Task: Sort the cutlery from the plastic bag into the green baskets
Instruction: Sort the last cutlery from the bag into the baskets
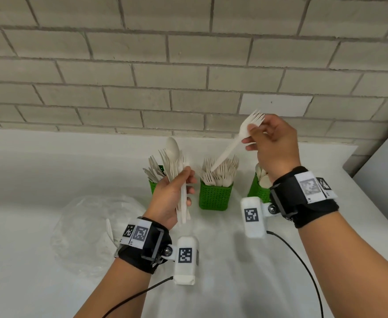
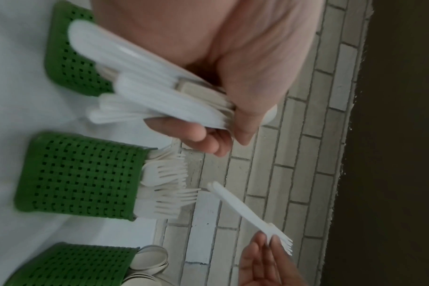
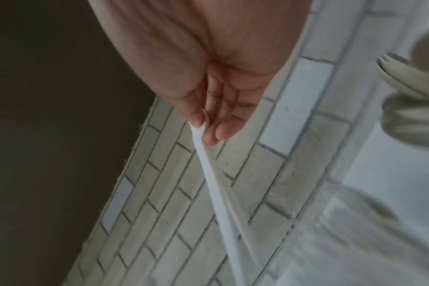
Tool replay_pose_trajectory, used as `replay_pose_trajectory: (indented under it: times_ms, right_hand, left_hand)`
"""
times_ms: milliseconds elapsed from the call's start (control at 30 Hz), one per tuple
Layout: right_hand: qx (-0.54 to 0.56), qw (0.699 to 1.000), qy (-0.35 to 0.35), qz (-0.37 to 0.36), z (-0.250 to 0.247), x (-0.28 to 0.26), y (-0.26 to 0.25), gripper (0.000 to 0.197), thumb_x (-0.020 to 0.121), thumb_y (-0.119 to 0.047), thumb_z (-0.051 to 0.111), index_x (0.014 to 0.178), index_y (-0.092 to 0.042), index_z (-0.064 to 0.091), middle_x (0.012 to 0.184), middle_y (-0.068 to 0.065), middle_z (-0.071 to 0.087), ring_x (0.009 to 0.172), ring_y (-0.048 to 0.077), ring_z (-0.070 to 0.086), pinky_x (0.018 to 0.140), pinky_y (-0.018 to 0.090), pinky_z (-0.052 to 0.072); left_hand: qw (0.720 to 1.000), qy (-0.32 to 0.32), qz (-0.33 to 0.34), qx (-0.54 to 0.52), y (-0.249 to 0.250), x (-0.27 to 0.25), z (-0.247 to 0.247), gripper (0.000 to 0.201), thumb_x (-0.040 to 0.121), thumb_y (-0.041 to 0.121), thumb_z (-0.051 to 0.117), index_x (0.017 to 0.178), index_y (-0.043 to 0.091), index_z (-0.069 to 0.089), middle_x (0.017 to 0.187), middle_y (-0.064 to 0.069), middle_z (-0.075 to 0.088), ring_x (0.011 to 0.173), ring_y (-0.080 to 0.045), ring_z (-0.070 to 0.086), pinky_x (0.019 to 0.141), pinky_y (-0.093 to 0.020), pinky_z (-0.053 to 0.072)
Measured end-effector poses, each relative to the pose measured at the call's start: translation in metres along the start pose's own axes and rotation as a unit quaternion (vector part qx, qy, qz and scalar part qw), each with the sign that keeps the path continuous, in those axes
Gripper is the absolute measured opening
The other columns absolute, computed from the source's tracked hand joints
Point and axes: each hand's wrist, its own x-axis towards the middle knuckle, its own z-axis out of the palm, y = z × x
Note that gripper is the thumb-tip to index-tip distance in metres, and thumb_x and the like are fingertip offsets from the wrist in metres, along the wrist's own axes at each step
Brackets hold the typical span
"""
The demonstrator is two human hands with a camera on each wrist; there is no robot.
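My left hand (image 1: pixel 177 191) grips a bundle of white plastic cutlery (image 1: pixel 175 166), spoons and forks upright, in front of the left green basket (image 1: pixel 154 185). In the left wrist view the bundle's handles (image 2: pixel 145 87) fan out below the palm. My right hand (image 1: pixel 271 143) pinches a single white fork (image 1: pixel 236 143) near its tines. Its handle points down toward the middle green basket (image 1: pixel 216 196), which is full of forks. The right green basket (image 1: pixel 258 189) holds spoons and is partly hidden by my right wrist. The clear plastic bag (image 1: pixel 92 228) lies on the table at the left.
The white table (image 1: pixel 50 175) runs back to a grey brick wall (image 1: pixel 188 76). Its right edge (image 1: pixel 372 198) lies close to my right forearm. Black cables (image 1: pixel 303 267) trail from both wrist cameras across the table's front. A white utensil (image 1: pixel 109 230) remains inside the bag.
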Motion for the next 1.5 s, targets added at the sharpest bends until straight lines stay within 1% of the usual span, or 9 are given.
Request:
replay_pose_trajectory:
  times_ms: [267, 433, 567, 700, 1000, 1133, 1300, 1400, 1500]
  right_hand:
    - [-0.122, 0.983, -0.030, -0.135, 0.013, -0.005, 0.005, 0.017, 0.097, -0.013, 0.055, 0.106, -0.025, 0.061, 0.087, -0.012, 0.063, 0.076, 0.014, 0.066, 0.073, 0.028, 0.057]
    - [-0.113, 0.972, 0.036, -0.203, 0.011, 0.002, 0.004, 0.015, 0.097, -0.013, 0.052, 0.107, -0.019, 0.061, 0.092, -0.003, 0.065, 0.082, 0.021, 0.065, 0.074, 0.032, 0.056]
    - [-0.217, 0.958, -0.037, -0.186, 0.015, 0.000, 0.025, 0.032, 0.099, -0.011, 0.049, 0.127, -0.020, 0.061, 0.098, -0.004, 0.063, 0.080, 0.017, 0.065, 0.076, 0.024, 0.052]
    - [-0.261, 0.953, -0.051, -0.145, 0.019, 0.002, 0.034, 0.031, 0.100, -0.014, 0.048, 0.127, -0.022, 0.060, 0.086, 0.000, 0.063, 0.075, 0.022, 0.068, 0.073, 0.031, 0.055]
    - [-0.105, 0.978, 0.041, -0.177, 0.016, 0.006, 0.025, 0.032, 0.099, -0.014, 0.048, 0.128, -0.024, 0.058, 0.108, -0.002, 0.065, 0.090, 0.017, 0.068, 0.080, 0.043, 0.058]
    - [-0.149, 0.967, 0.040, -0.203, 0.013, 0.010, 0.025, 0.034, 0.098, -0.014, 0.047, 0.130, -0.020, 0.059, 0.109, 0.001, 0.065, 0.091, 0.020, 0.066, 0.081, 0.044, 0.057]
    - [-0.205, 0.960, 0.014, -0.192, 0.011, 0.005, 0.036, 0.033, 0.097, -0.009, 0.050, 0.127, -0.018, 0.061, 0.084, 0.000, 0.062, 0.071, 0.022, 0.063, 0.073, 0.038, 0.057]
    - [-0.218, 0.961, 0.001, -0.173, 0.010, 0.002, 0.041, 0.034, 0.098, -0.009, 0.050, 0.129, -0.019, 0.060, 0.074, -0.007, 0.056, 0.065, 0.016, 0.059, 0.071, 0.031, 0.055]
    - [-0.225, 0.962, -0.016, -0.155, 0.008, 0.002, 0.043, 0.041, 0.100, -0.011, 0.047, 0.137, -0.026, 0.053, 0.072, -0.010, 0.054, 0.069, 0.020, 0.063, 0.073, 0.026, 0.054]
  left_hand:
    - [1.000, -0.015, 0.000, 0.012, 0.003, -0.001, 0.003, 0.017, 0.092, 0.026, 0.063, 0.089, 0.010, 0.067, 0.070, 0.000, 0.062, 0.052, -0.010, 0.051, 0.039, -0.020, 0.036]
    - [1.000, -0.017, -0.001, 0.011, 0.003, -0.002, 0.001, 0.016, 0.093, 0.025, 0.062, 0.088, 0.010, 0.067, 0.069, 0.000, 0.061, 0.052, -0.010, 0.050, 0.039, -0.020, 0.036]
    - [1.000, -0.019, -0.001, 0.011, 0.003, -0.002, 0.002, 0.016, 0.091, 0.025, 0.064, 0.088, 0.010, 0.066, 0.068, 0.000, 0.061, 0.052, -0.010, 0.050, 0.039, -0.020, 0.036]
    - [1.000, -0.019, -0.003, 0.013, 0.002, -0.002, 0.002, 0.016, 0.092, 0.025, 0.063, 0.090, 0.009, 0.065, 0.068, 0.000, 0.061, 0.051, -0.010, 0.050, 0.039, -0.020, 0.036]
    - [0.998, 0.003, 0.026, 0.049, 0.003, 0.002, 0.003, 0.014, 0.091, 0.021, 0.066, 0.088, 0.008, 0.063, 0.065, 0.000, 0.059, 0.049, -0.011, 0.048, 0.040, -0.023, 0.037]
    - [0.979, 0.012, 0.106, 0.173, 0.011, 0.016, 0.021, 0.015, 0.089, 0.014, 0.070, 0.078, 0.010, 0.060, 0.058, 0.002, 0.058, 0.046, -0.014, 0.046, 0.043, -0.026, 0.039]
    - [0.954, -0.006, 0.125, 0.272, 0.008, 0.043, 0.048, 0.019, 0.077, 0.002, 0.077, 0.075, 0.011, 0.060, 0.081, -0.004, 0.069, 0.057, -0.010, 0.061, 0.053, -0.023, 0.049]
    - [0.926, 0.010, 0.143, 0.349, -0.007, 0.057, 0.053, 0.016, 0.076, 0.011, 0.077, 0.070, 0.018, 0.064, 0.077, -0.001, 0.071, 0.078, -0.023, 0.071, 0.073, -0.039, 0.060]
    - [0.891, 0.029, 0.163, 0.424, -0.010, 0.061, 0.053, 0.006, 0.078, 0.015, 0.073, 0.078, 0.013, 0.068, 0.079, -0.003, 0.072, 0.078, -0.023, 0.070, 0.072, -0.034, 0.059]
